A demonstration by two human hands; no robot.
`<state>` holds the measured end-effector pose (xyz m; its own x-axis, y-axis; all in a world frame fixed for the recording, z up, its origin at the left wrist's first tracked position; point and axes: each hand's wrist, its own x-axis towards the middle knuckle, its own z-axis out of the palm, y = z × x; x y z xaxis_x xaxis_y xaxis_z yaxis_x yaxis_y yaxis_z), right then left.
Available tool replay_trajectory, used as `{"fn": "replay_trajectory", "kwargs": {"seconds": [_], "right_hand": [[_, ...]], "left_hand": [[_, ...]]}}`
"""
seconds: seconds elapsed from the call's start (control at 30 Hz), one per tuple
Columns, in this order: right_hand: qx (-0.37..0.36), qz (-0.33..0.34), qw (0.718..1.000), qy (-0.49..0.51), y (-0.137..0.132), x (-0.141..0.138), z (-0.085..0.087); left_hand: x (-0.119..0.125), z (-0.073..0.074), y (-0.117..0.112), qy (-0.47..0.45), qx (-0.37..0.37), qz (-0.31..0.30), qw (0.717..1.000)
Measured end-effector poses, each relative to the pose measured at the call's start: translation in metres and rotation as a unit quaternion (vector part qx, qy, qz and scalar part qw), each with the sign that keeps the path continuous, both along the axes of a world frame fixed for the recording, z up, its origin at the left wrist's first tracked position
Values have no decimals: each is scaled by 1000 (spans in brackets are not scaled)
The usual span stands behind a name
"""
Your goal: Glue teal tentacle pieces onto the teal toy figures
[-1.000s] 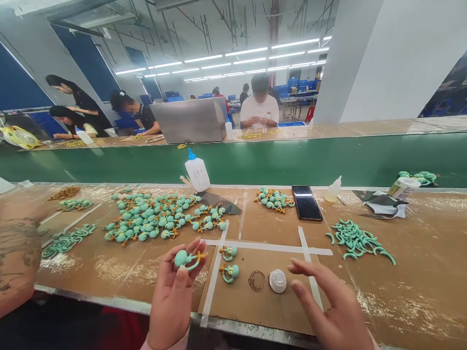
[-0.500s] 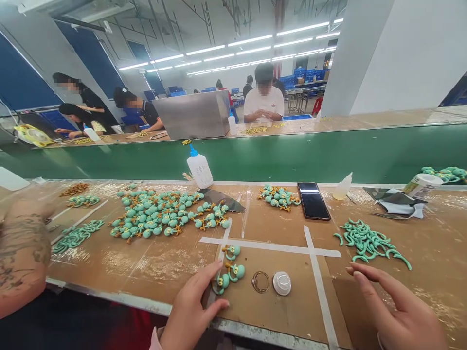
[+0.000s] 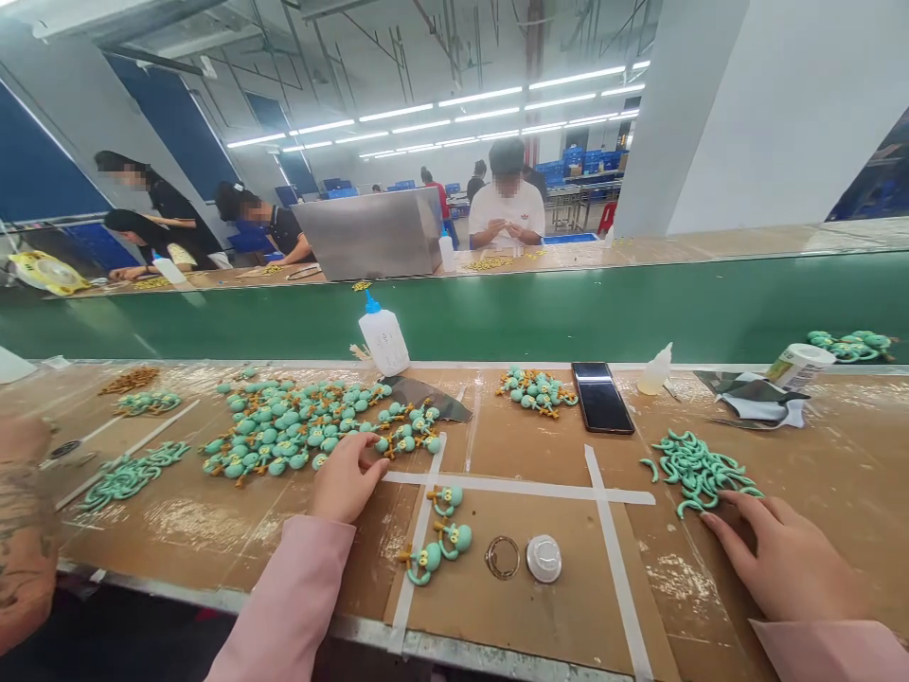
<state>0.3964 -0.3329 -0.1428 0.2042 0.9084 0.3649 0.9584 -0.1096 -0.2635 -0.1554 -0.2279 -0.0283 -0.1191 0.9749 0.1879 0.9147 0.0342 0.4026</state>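
Note:
My left hand [image 3: 347, 481] is stretched forward to the near edge of a big pile of teal toy figures [image 3: 298, 426] with orange parts. Its fingers curl down at the pile, and what they pinch is hidden. My right hand [image 3: 777, 554] lies flat on the cardboard-covered bench, fingers stretched out, fingertips at the near edge of a heap of teal curved pieces [image 3: 700, 471]. Between my hands, inside a taped square, lie three teal figures [image 3: 447, 535], a metal ring [image 3: 501, 557] and a white cap [image 3: 543, 558].
A glue bottle [image 3: 383, 338], a smaller cluster of figures [image 3: 536, 388], a phone [image 3: 602, 398] and a small squeeze bottle [image 3: 651, 371] stand along the green conveyor [image 3: 532, 313]. A co-worker's tattooed arm [image 3: 25, 540] rests at the left. Other people work across the belt.
My left hand put a figure down beside two others in the taped square, then moved forward to the big pile. My right hand moved right and settled by the curved pieces.

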Motion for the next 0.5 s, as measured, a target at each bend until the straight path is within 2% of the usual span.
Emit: {"fn": "replay_trajectory", "kwargs": {"seconds": [0.17, 0.33, 0.5], "right_hand": [[0, 20, 999, 38, 1, -18, 13], [-38, 50, 997, 35, 7, -27, 32], [-95, 66, 993, 16, 15, -27, 46]], "left_hand": [[16, 0, 10, 98, 1, 12, 995], [22, 1, 16, 139, -20, -66, 988], [12, 4, 26, 104, -37, -129, 985]]}}
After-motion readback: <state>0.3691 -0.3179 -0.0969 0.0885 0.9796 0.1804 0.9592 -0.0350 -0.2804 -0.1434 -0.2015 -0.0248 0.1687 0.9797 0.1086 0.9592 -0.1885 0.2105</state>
